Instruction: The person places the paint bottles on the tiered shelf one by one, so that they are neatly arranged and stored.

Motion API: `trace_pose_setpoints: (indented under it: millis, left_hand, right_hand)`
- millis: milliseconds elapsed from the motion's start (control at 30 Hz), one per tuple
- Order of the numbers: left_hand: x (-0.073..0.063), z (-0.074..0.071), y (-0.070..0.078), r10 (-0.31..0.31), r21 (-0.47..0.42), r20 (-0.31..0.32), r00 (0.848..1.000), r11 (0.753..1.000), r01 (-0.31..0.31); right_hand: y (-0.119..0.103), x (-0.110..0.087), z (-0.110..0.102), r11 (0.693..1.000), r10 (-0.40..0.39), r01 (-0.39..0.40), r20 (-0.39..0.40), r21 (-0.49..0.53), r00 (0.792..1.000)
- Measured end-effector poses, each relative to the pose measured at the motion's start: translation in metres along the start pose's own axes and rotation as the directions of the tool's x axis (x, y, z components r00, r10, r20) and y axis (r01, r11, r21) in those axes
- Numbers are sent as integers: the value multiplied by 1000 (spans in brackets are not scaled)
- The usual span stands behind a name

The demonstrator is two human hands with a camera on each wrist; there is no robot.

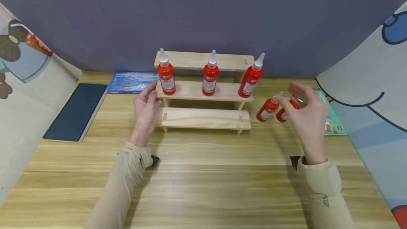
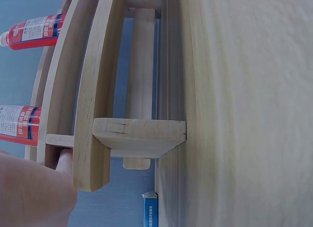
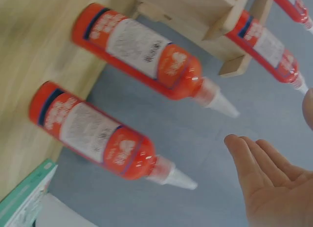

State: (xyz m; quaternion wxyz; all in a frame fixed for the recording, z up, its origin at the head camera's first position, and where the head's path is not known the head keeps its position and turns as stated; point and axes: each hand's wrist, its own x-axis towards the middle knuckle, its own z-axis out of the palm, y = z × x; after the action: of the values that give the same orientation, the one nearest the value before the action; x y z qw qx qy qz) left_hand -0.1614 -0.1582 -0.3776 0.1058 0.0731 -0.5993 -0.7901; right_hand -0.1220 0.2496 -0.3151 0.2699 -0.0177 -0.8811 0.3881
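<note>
Three red bottles (image 1: 210,80) stand on the wooden shelf (image 1: 203,118), two more bottles (image 1: 265,111) right of it – near my right hand (image 1: 307,114), thumb and fingers apart. My left hand (image 1: 145,109) pinches the shelf's left end.

A slate-blue wall (image 1: 203,10) rises along the far edge of the bench (image 1: 203,190), whose top is streaked, yellowish wood. A pale, cartoon-printed left panel (image 1: 22,119) and right panel (image 1: 362,63) border its side edges.
</note>
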Motion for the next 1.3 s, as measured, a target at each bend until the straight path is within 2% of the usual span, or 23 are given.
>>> trace_pose_setpoints:
  millis: [233,333,567,833,1000,1300]
  left_hand:
    - [0,0,0,3,-11,-4,1000,1000,-3]
    - [0,0,1,5,-10,-4,1000,1000,-5]
    - [0,0,1,-4,-32,-4,1000,999,4]
    - [0,0,0,-5,-31,0,1000,1000,5]
    - [1,0,0,-5,-23,0,1000,1000,5]
    - [2,-1,-1,-1,-16,-8,1000,1000,1]
  right_hand:
    - [17,0,3,998,67,-66,80,-21,994]
    - [25,0,6,997,74,-71,109,-32,991]
    - [41,0,15,998,63,-61,174,-21,983]
    - [51,1,26,996,39,-19,234,-88,972]
    - [54,0,29,994,51,-24,256,-108,965]
    - [58,3,36,998,29,-11,314,-59,949]
